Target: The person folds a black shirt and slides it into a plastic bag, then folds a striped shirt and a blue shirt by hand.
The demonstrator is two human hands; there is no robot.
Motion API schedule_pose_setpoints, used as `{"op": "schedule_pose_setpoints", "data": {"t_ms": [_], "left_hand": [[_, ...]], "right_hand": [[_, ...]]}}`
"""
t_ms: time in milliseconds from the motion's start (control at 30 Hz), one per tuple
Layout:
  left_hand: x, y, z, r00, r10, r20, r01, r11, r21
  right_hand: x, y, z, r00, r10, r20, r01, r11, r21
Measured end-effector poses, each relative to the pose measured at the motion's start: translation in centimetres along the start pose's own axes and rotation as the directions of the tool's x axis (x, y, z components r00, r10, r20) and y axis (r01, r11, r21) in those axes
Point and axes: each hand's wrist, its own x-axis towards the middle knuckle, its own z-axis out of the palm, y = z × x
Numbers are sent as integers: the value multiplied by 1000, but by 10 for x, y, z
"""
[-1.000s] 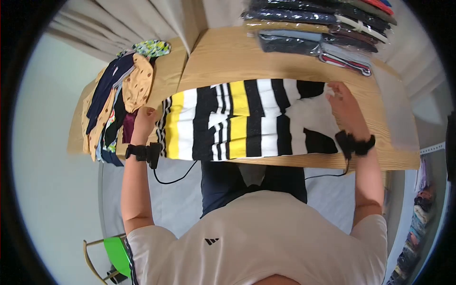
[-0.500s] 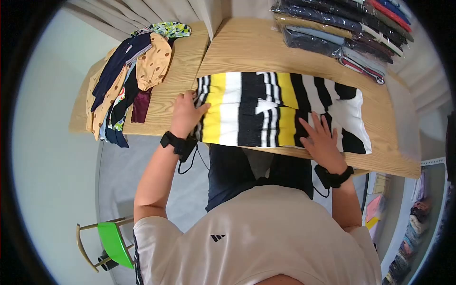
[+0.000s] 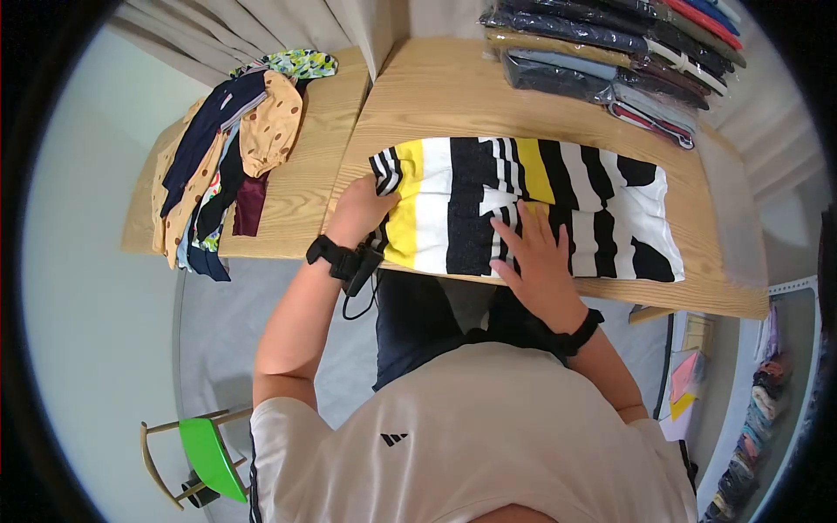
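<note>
A long folded garment (image 3: 471,235) with black, white and yellow stripes lies across the front of the wooden table; its exact kind is hidden by the folding. At its left end, my left hand (image 3: 362,209) is closed on the edge, thumb on top and the other fingers partly hidden, and the cloth bunches a little there. My right hand (image 3: 542,261) rests palm down with fingers spread over the middle of the cloth, around the second yellow stripe. Both wrists wear black straps.
The wooden table (image 3: 418,96) carries a stack of bagged folded clothes (image 3: 610,65) at the back right. Loose clothes (image 3: 222,157) are heaped on the left tabletop. A green chair (image 3: 212,458) stands at lower left, and a shelf with clothes (image 3: 758,427) at lower right.
My right hand has slid left from the garment's right part to its middle. My left hand has moved slightly right with the garment's left edge, which is now more wrinkled.
</note>
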Motion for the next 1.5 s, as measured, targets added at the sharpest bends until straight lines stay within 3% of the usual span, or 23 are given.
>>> {"op": "schedule_pose_setpoints", "data": {"t_ms": [100, 133, 167, 200, 233, 333, 400, 467, 600, 667, 733, 900, 1000, 1033, 1067, 1133, 1167, 1200, 1267, 1300, 1367, 1433, 1500], "left_hand": [[-2, 0, -13, 996, -61, 62, 83, 862, -499], [-1, -3, -16, 996, -61, 63, 84, 865, -494], [0, -6, -18, 960, -118, 255, 274, 595, -755], [1, -7, -19, 890, -92, 446, 455, 230, -861], [-1, -3, -19, 844, -78, 530, 535, 50, -844], [-10, 5, -29, 806, 60, 589, 592, -90, -801], [-10, -3, -27, 780, 108, 616, 623, -45, -781], [-20, 13, -32, 790, -133, 599, 613, 199, -764], [-10, 5, -26, 799, -93, 594, 590, 311, -745], [-2, -2, -19, 765, -83, 638, 636, 253, -729], [0, -5, -14, 840, 28, 542, 542, -41, -839], [9, 6, -18, 851, 338, 403, 489, -225, -843], [11, 44, -33, 822, 472, 320, 450, -193, -872], [28, 43, -29, 878, 371, 303, 340, -37, -940], [27, 68, -29, 969, 246, 23, -86, 423, -902], [7, 133, -43, 902, 414, 120, 3, 273, -962], [11, 151, -32, 877, 461, 136, -19, 315, -949], [17, 168, -22, 849, 506, 151, -45, 354, -934], [28, 195, 7, 793, 465, 393, 139, 490, -860], [32, 205, 18, 734, 463, 497, 214, 537, -816], [30, 215, 25, 656, 457, 600, 284, 587, -758], [25, 212, 23, 825, 379, 419, 181, 524, -832], [30, 191, 17, 869, 349, 352, 100, 572, -814]], "right_hand": [[-4, 2, 10, 1000, -25, -11, 24, 999, -48], [-5, 4, 12, 999, -46, -5, 46, 996, -73], [-5, 4, 11, 999, -44, -6, 43, 997, -69], [-6, 4, 11, 999, -52, -15, 51, 997, -57], [-7, 4, 10, 998, -59, -23, 58, 997, -45], [-7, 4, 10, 998, -54, -30, 53, 997, -52], [-8, 3, 9, 998, -50, -33, 49, 998, -41], [-8, 3, 9, 998, -52, -33, 51, 998, -30], [-9, 4, 11, 994, -70, -80, 66, 997, -42], [-9, 4, 10, 994, -62, -91, 59, 998, -30], [-9, 4, 10, 994, -63, -93, 62, 998, -8], [-11, 5, 7, 989, -56, -135, 70, 993, 98], [-11, 15, 1, 994, -75, -81, 94, 957, 275], [-9, 24, -2, 998, -59, -34, 68, 921, 384], [-8, 34, -8, 993, -47, -108, 102, 803, 588], [-9, 48, -28, 985, 171, 5, -101, 557, 824], [-9, 58, -29, 957, 252, 143, -216, 292, 932], [-9, 68, -30, 957, 282, 71, -150, 272, 951], [-9, 84, -30, 899, 385, 207, -199, -61, 978], [-8, 86, -32, 897, 392, 204, -196, -60, 979], [-7, 87, -34, 814, 466, 347, -158, -397, 904], [-9, 97, -29, 789, 485, 378, -211, -363, 908], [-9, 101, -21, 763, 493, 417, -275, -336, 901]]}}
